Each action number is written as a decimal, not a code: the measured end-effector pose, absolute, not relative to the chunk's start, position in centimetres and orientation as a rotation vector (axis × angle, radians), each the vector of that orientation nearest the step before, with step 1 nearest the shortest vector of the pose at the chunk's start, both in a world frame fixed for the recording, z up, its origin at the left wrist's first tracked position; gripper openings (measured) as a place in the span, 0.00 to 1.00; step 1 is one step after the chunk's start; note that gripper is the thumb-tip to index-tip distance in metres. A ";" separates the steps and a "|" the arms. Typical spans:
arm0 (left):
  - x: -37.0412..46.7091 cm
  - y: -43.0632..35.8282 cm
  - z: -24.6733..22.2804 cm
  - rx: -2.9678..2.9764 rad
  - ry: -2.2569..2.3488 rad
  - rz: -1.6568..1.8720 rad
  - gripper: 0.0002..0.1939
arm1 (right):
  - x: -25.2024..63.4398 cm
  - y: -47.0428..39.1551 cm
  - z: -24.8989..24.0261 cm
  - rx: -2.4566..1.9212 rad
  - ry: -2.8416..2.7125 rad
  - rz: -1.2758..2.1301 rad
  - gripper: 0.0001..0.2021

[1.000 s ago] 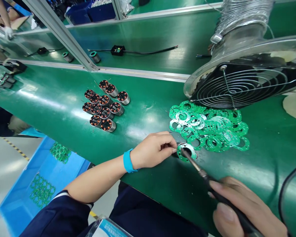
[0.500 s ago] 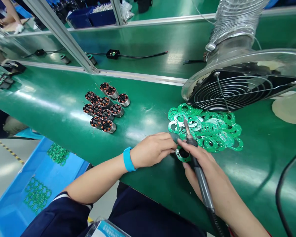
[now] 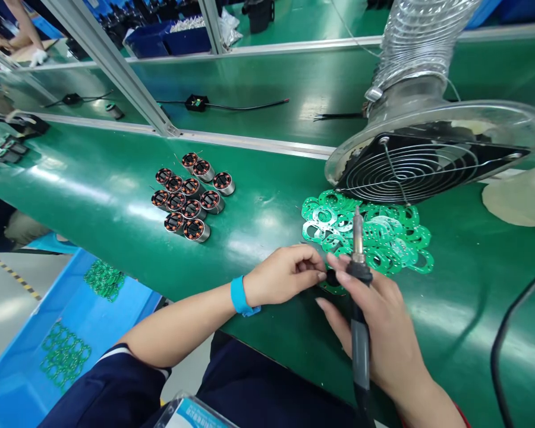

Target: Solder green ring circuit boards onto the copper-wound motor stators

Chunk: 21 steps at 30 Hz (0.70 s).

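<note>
My right hand [image 3: 378, 321] grips a soldering iron [image 3: 360, 345] by its dark handle, with the metal tip pointing up and away. Its thumb and forefinger reach to the left around a green ring-shaped circuit board [image 3: 333, 290] with a dark centre. At that board's left edge, my left hand [image 3: 289, 274] has its thumb and fingers pinched together. The board is partly covered by my fingers, and what lies beneath it is hidden. Just beyond my hands spreads a loose pile of green ring-shaped circuit boards [image 3: 374, 232].
A cluster of motor stators [image 3: 191, 199] with copper windings stands left of centre. A fume extractor [image 3: 410, 166] with a wire guard overhangs the pile. A blue bin [image 3: 111, 333] at lower left holds more boards. A black cable [image 3: 502, 345] curves at right.
The soldering iron has swung more upright and its tip has shifted right. My right thumb has moved left below the board. My left fingers have shifted slightly right, changing their pinch.
</note>
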<state>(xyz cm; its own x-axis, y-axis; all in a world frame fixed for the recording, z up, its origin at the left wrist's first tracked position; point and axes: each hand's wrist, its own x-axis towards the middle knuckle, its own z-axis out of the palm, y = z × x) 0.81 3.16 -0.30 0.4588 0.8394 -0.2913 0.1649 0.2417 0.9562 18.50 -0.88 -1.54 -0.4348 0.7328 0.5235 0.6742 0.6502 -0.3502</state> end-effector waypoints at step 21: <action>0.2 2.9 -0.3 1.499 1.102 0.650 0.06 | 21.1 -5.4 -1.1 -1.137 -1.737 0.579 0.11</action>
<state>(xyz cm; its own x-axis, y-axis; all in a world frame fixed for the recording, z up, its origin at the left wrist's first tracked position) 0.18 2.87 -0.32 0.4142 0.8948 -0.1668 0.2875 0.0453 0.9567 21.10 -5.36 -1.07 -0.1196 0.8838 0.4523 0.4361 0.4560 -0.7758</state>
